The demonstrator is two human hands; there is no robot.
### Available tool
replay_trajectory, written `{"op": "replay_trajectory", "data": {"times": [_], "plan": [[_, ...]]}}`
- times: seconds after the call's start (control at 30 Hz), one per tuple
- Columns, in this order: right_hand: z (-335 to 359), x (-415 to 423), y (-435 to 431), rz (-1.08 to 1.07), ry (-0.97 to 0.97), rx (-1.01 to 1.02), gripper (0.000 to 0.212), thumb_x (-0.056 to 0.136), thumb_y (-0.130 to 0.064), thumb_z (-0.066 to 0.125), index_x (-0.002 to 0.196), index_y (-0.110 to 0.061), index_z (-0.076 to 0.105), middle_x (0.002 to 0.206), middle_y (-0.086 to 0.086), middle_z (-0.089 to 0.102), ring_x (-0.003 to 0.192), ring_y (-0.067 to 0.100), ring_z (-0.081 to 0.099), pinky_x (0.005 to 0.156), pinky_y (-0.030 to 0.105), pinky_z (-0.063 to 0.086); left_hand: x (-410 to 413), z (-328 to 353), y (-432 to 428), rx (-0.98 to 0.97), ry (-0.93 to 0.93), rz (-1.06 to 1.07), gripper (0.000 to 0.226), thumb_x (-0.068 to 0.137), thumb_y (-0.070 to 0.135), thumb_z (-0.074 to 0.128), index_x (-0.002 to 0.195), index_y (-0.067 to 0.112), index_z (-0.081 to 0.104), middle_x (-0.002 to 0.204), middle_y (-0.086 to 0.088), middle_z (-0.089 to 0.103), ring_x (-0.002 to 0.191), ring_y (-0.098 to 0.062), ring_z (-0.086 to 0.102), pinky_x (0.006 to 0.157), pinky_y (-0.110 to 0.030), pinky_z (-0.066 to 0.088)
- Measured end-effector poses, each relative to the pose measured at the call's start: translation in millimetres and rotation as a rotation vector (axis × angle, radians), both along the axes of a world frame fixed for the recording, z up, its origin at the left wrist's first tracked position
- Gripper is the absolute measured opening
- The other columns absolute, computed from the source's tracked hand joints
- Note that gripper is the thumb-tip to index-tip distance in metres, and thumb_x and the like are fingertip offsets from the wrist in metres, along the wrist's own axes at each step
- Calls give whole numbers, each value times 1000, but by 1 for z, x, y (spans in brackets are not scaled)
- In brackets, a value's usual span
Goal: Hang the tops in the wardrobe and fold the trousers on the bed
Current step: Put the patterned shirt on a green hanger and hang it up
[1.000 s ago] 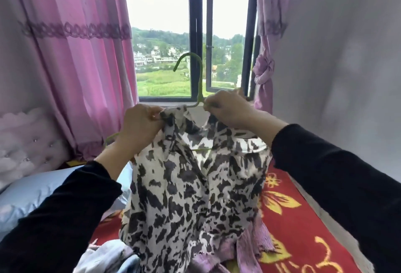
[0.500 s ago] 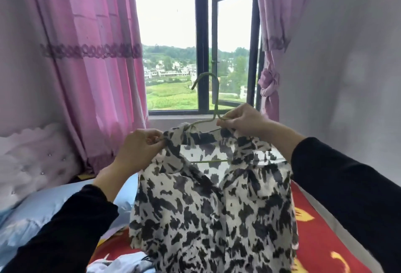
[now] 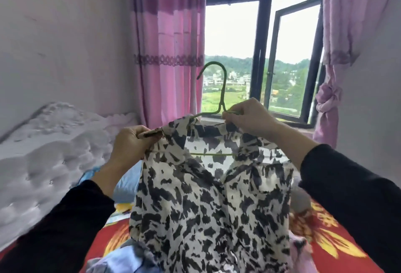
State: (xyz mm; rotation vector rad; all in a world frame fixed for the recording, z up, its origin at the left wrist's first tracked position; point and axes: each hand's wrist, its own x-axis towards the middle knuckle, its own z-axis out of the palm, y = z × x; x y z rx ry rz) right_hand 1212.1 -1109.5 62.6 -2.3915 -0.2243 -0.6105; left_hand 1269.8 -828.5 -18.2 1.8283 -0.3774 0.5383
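At the centre of the frame the black-and-white patterned top (image 3: 208, 203) hangs on a green hanger (image 3: 221, 99) above the red bed (image 3: 338, 249), the left hand (image 3: 130, 144) pinching its collar edge, the right hand (image 3: 249, 116) gripping top and hanger.

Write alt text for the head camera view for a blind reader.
Two hands hold a black-and-white patterned top on a green hanger above a bed: the left hand grips its shoulder, the right hand pinches the hanger. Pink curtains frame an open window behind.
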Motion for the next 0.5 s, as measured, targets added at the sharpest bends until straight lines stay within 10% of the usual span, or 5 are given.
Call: {"op": "replay_trajectory", "data": {"times": [0.5], "plan": [[51, -108, 278, 656, -11, 11, 16, 83, -18, 73, 78, -3, 72, 68, 9, 69, 48, 7, 55, 57, 22, 53, -227, 25, 256, 68, -138, 713, 34, 87, 33, 67, 64, 8, 63, 60, -9, 59, 57, -19, 46, 56, -31, 34]]}}
